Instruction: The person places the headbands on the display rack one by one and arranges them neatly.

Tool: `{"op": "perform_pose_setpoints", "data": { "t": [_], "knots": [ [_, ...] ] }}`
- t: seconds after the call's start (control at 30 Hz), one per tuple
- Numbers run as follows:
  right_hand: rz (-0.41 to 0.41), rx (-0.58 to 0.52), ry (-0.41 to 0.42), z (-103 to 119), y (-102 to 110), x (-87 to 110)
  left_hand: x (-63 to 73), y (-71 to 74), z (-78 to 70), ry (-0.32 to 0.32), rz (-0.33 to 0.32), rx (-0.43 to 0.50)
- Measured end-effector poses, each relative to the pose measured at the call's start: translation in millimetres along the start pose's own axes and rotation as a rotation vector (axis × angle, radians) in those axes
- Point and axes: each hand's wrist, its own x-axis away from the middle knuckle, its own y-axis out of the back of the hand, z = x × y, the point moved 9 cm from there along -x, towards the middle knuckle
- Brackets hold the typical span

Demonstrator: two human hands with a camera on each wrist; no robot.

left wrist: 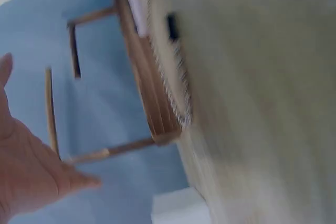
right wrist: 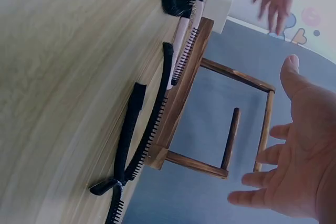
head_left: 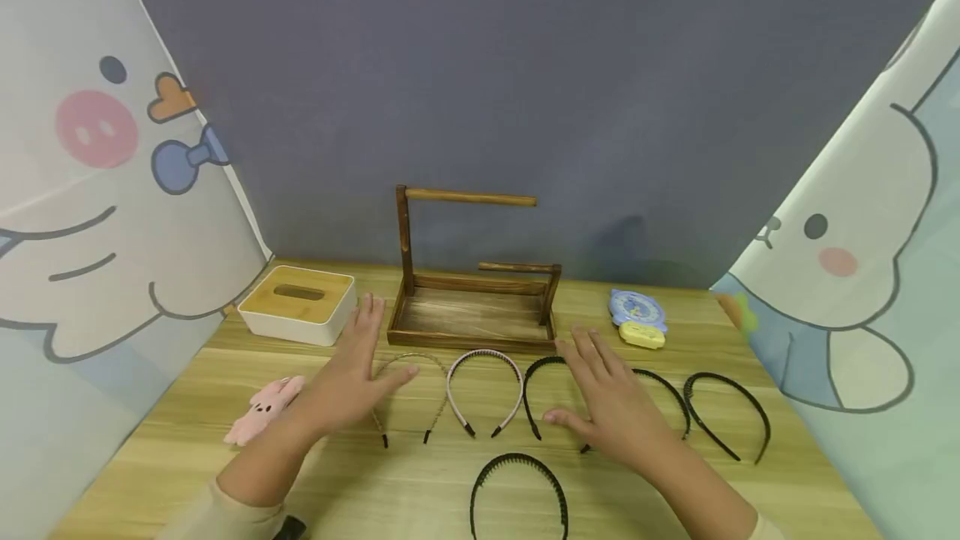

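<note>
My left hand [head_left: 347,382] hovers with spread fingers left of a thin chain-like headband [head_left: 411,355]. Fingers extended, my right hand [head_left: 621,407] is held above the black headbands and partly covers them in the head view. Neither hand holds anything. Between the two hands lies a pale pink headband [head_left: 487,352], with a black headband [head_left: 528,407] to its right. Farther right are a black headband [head_left: 670,387] and a twisted black one [head_left: 752,401]. A toothed black headband [head_left: 517,457] lies nearest the front. Behind the row stands a wooden rack [head_left: 472,343] with two horizontal bars.
At the back left sits a white box [head_left: 292,328] with a slotted wooden lid. A pink plush toy [head_left: 262,411] lies beside the left forearm. A blue clock-like item [head_left: 637,307] with a yellow base is at the back right. Printed curtains flank the table [head_left: 420,482].
</note>
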Motion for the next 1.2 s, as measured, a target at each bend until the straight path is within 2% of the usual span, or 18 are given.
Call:
{"op": "perform_pose_setpoints", "data": {
  "t": [0.1,0.17,0.3,0.4,0.57,0.73,1.0,1.2],
  "knots": [
    [0.027,-0.075,-0.005,2,2,4.0,-13.6,7.6,19.7,0.083,0.056,0.186],
    [0.052,-0.107,-0.019,3,3,7.3,-23.0,10.1,30.8,0.125,0.08,0.262],
    [0.132,-0.195,-0.064,6,0,13.9,-39.3,7.0,45.3,0.184,0.128,0.337],
    [0.236,-0.304,-0.072,11,-8,18.7,-47.8,1.2,52.4,0.204,0.154,0.352],
    [0.403,-0.486,-0.01,24,-26,25.1,-59.3,-10.1,66.8,0.267,0.192,0.332],
    [0.503,-0.538,-0.002,29,-44,32.3,-74.4,-21.7,75.7,0.308,0.22,0.282],
    [0.533,-0.459,0.027,29,-67,37.5,-83.1,-42.9,86.3,0.351,0.277,0.206],
    [0.533,-0.409,0.045,33,-74,34.4,-85.3,-45.2,86.2,0.341,0.252,0.131]
  ]
}}
